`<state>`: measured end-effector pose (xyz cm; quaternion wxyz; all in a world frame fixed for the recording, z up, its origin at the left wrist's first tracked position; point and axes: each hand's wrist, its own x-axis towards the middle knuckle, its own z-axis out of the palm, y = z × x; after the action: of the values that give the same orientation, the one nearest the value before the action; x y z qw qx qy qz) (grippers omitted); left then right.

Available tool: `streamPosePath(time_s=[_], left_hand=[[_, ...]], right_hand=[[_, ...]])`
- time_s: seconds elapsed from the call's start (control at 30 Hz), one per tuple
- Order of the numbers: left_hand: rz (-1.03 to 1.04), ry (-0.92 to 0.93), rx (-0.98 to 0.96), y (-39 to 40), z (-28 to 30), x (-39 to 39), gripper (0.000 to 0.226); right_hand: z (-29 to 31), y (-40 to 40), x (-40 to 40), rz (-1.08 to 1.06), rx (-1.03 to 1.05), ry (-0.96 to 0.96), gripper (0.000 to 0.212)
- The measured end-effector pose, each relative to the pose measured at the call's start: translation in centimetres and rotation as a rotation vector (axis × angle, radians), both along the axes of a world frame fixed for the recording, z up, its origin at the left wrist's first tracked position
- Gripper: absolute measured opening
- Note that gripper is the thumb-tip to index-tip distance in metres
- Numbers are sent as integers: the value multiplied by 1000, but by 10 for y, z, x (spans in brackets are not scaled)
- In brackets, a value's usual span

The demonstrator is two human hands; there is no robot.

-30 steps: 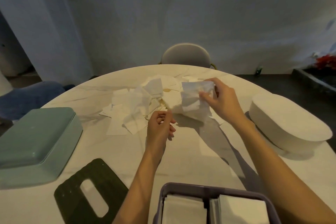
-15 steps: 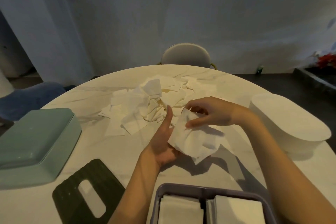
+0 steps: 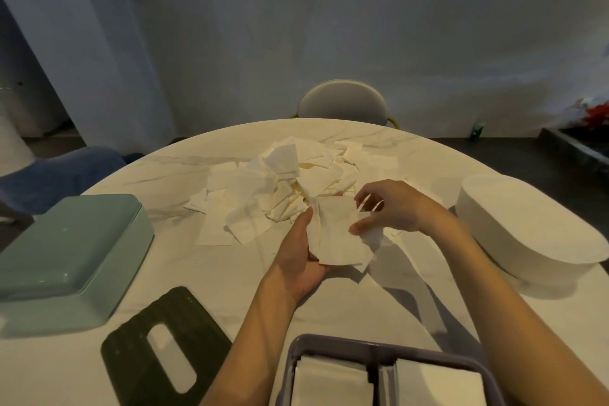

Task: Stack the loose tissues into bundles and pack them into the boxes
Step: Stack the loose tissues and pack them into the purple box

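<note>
A heap of loose white tissues [image 3: 283, 188] lies on the round marble table [image 3: 197, 273] past my hands. My left hand [image 3: 300, 257] lies palm up under a small bundle of tissues [image 3: 336, 234], thumb along its left edge. My right hand [image 3: 392, 208] hovers over the bundle's right side, thumb pressing on it, fingers spread and lifted. At the near edge a purple box [image 3: 372, 344] holds two stacks of folded tissues in two compartments.
A mint green box [image 3: 66, 250] stands upside down at the left. A white oval box [image 3: 527, 227] sits at the right. A dark green lid with a slot [image 3: 164, 349] lies near the front left. A chair [image 3: 342, 102] stands behind the table.
My right hand brought a tissue from the heap down onto my left palm. The tissue, unfolded half a second ago, now lies more folded and compact on the bundle.
</note>
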<state>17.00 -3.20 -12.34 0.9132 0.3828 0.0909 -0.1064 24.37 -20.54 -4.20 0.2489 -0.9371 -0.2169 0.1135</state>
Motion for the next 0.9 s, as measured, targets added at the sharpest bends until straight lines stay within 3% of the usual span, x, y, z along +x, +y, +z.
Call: streamPosePath(time_s=[0.27,0.43,0.57,0.63,0.73,0.8,0.9], left_hand=[[74,-13,26,2,0,0,37],[19,52,-117,5,-5,7,57],[53,-5,-129,3,3,2,38],[70,-17,-134,1,7,-2,31],[12,-5,-173,3,10,-5,57],[-13,-14,-96,4,6,-5,69],[-14,-25,124,0,1,-5,42]], right_hand=[[0,-4,3,-32,161,56,21],[8,-5,-1,-5,334,220,21],[13,1,-5,-43,560,430,24],[7,8,-6,-53,470,393,24],[-7,17,-7,-61,282,199,28],[-12,21,-8,-81,227,124,30],[-11,19,-7,-93,164,76,31]])
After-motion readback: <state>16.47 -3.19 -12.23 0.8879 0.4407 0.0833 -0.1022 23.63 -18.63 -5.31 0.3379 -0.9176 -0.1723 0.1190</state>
